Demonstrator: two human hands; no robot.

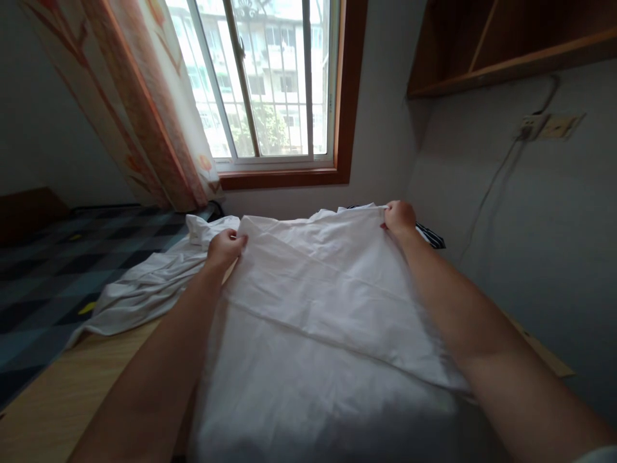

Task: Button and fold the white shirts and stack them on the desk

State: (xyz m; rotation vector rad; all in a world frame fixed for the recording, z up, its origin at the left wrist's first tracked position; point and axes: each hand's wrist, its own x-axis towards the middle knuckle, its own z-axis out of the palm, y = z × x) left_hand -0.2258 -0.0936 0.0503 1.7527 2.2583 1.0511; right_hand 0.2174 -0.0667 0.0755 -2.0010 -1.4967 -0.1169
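Observation:
A white cloth (pixel 318 308) is stretched between my two hands and hangs down toward the bottom of the view, with slanting creases across it. My left hand (pixel 226 249) pinches its upper left corner. At the upper right corner, the fingers of my right hand (pixel 399 217) are closed on the same cloth. More white fabric (pixel 149 283) lies crumpled to the left, on the edge of a light wooden table (pixel 96 366). Behind my right hand a dark striped fabric (pixel 430 236) partly shows.
On the left is a bed with a checked cover (pixel 43 270). A window (pixel 274 83) with a patterned curtain (pixel 139 109) stands ahead. At the right are a wall shelf (pixel 511 64) and a socket (pixel 533 125) with a hanging cable.

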